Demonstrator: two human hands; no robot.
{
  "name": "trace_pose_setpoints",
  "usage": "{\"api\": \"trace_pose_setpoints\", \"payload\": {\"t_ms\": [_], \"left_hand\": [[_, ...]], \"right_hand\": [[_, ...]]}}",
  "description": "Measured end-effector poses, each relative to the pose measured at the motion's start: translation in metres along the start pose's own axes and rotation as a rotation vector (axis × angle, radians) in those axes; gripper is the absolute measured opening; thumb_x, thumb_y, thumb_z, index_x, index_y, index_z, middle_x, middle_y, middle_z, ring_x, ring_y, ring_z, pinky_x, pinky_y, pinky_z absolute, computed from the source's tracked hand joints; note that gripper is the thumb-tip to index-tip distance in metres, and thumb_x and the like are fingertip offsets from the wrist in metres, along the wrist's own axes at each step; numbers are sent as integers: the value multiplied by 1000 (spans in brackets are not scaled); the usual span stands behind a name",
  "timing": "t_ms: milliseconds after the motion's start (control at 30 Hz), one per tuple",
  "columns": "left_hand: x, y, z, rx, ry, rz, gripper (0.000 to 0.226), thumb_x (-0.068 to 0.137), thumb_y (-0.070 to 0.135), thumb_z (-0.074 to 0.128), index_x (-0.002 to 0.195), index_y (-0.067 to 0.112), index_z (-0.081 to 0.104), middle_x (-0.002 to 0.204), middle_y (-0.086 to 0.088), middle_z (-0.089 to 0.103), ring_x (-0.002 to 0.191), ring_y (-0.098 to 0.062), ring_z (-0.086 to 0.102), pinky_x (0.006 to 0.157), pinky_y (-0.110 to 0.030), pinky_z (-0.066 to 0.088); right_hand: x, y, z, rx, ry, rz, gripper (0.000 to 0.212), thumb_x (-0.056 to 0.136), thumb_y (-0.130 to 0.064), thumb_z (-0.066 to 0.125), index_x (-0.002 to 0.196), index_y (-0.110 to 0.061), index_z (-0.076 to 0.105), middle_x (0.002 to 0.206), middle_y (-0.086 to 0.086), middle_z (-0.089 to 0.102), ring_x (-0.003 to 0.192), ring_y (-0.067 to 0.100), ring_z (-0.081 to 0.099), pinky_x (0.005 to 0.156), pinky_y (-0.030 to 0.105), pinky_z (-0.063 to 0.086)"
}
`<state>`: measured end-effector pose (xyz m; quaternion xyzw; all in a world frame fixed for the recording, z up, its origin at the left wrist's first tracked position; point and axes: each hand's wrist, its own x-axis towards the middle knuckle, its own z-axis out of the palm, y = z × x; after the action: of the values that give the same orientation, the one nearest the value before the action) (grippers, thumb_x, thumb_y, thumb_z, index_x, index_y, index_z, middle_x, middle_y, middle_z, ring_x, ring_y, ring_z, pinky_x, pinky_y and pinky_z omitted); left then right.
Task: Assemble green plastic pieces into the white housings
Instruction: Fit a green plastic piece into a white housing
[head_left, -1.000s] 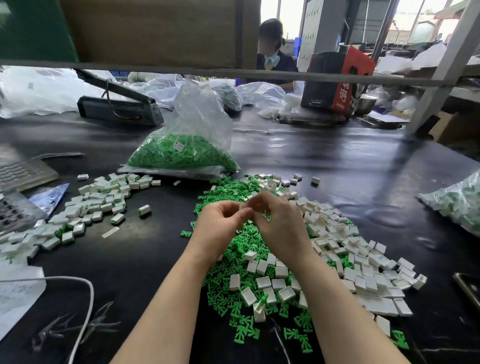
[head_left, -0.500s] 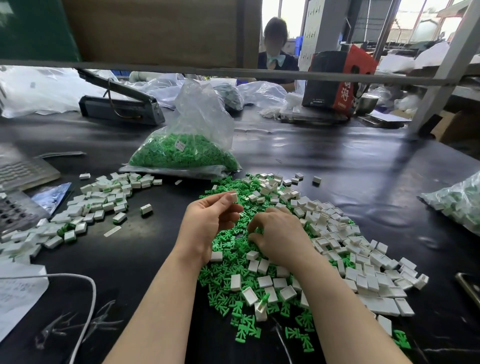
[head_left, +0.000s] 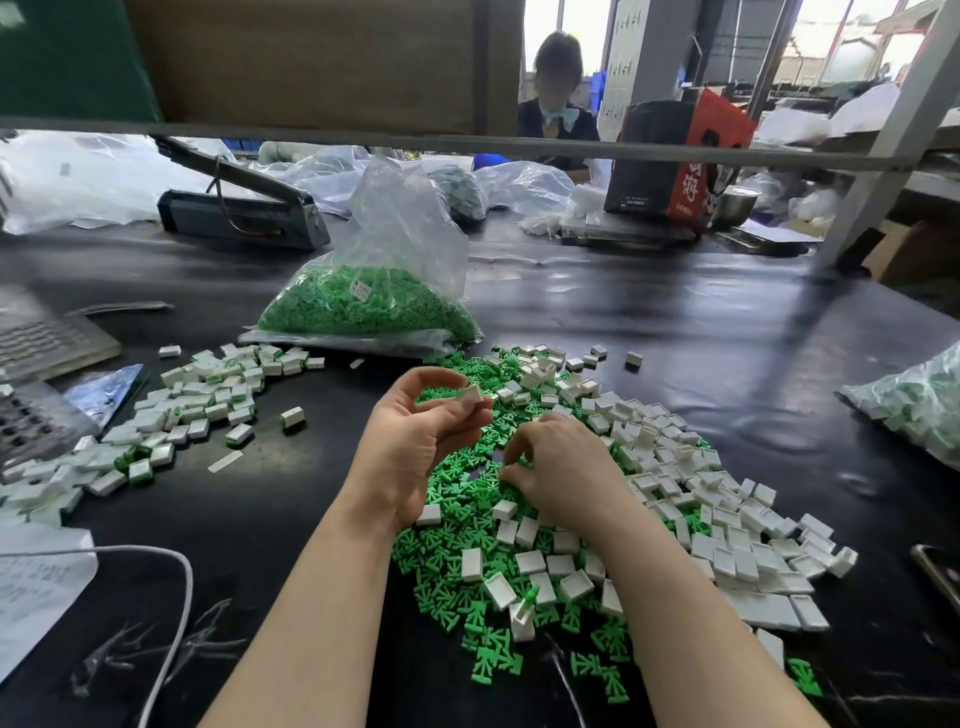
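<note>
My left hand (head_left: 415, 441) is raised a little above the table and pinches a small white housing (head_left: 470, 395) between thumb and fingertips. My right hand (head_left: 561, 467) is down on the mixed heap, its fingertips pinching at a green plastic piece (head_left: 511, 462). Loose green pieces (head_left: 457, 571) cover the black table (head_left: 675, 322) under and before my hands. Empty white housings (head_left: 727, 519) lie heaped to the right. A pile of housings with green showing in them (head_left: 197, 405) lies at the left.
A clear bag of green pieces (head_left: 363, 306) stands beyond my hands. Another bag of parts (head_left: 914, 405) lies at the right edge. A white cable (head_left: 171, 597), papers and a keypad sit at the left. A heat sealer (head_left: 239, 213) and a person are at the back.
My hands have parted: the left one rose with a white housing in its fingers, while the right one dropped onto the heap and picks among the green pieces.
</note>
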<state>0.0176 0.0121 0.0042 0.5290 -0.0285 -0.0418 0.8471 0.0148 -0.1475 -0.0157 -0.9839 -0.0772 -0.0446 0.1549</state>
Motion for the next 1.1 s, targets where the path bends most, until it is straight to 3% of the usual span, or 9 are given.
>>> {"api": "trace_pose_setpoints", "payload": {"t_ms": [133,267,500,700,833,1000,1100], "left_hand": [[0,1,-1,-10,-44,-3,43,71,14,75,113,13,64,98,-17,74,84,-21,74,63,-23,57],[0,1,-1,-41,-70,-30,29,73,13,72,101,11,71,101,-16,74,88,-20,74,65,-23,57],[0,1,0,-90,-76,-47,30,75,10,68,103,8,57,105,-17,73,91,-24,73,70,-27,60],[1,2,-1,-69,-42,-19,30,69,10,71,97,6,61,100,-12,74,83,-18,73,70,-23,59],[1,1,-2,-56,-1,7,26,67,9,71,93,7,63,85,-10,71,74,-16,71,66,-22,59],[1,2,-2,-30,33,11,28,67,11,72,94,7,64,83,-9,71,73,-15,71,66,-22,59],[0,1,-2,-7,35,12,27,67,11,71,93,9,65,82,-9,72,73,-14,71,66,-22,59]], "right_hand": [[0,0,2,-14,21,11,27,93,-41,60,112,-23,64,110,-3,59,109,19,52,97,34,43],[-2,2,0,-65,-20,7,40,91,-55,57,118,-26,64,116,-2,57,114,20,49,101,37,42],[0,0,-1,-5,-20,-21,14,92,-34,64,100,-23,67,103,-3,60,102,17,54,87,29,43],[-5,1,-7,-2,-61,-19,26,88,-50,64,107,-31,66,106,-5,60,104,16,50,96,35,43],[-4,0,-8,52,-74,-17,15,88,-41,68,98,-29,68,101,-6,63,99,14,54,89,32,46],[-3,0,-4,101,-51,-40,9,89,-32,67,95,-25,64,99,-7,60,98,14,51,88,29,44],[-2,1,-4,170,-18,-17,4,90,-25,66,92,-23,63,94,-7,63,91,13,55,78,27,44]]}}
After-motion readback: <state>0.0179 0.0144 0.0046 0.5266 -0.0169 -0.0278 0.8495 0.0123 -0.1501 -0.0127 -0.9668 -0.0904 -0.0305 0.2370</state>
